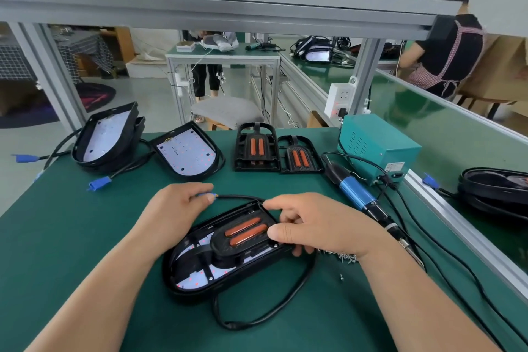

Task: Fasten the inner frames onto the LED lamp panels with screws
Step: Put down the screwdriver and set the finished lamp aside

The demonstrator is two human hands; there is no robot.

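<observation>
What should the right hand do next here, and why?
Probably the right hand should pick one from the screw pile beside it: the inner frame already sits in the lamp panel, the electric screwdriver lies untouched, and the left hand holds the cable.

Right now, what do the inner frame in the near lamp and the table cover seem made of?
Inner frame: probably moulded black plastic, matte; its thin ribs and cut-outs suggest it. Table cover: perhaps a green rubber or vinyl mat, smooth, with a faint sheen.

Screws (pixel 347 257) partly behind rt hand (pixel 317 233)
</observation>
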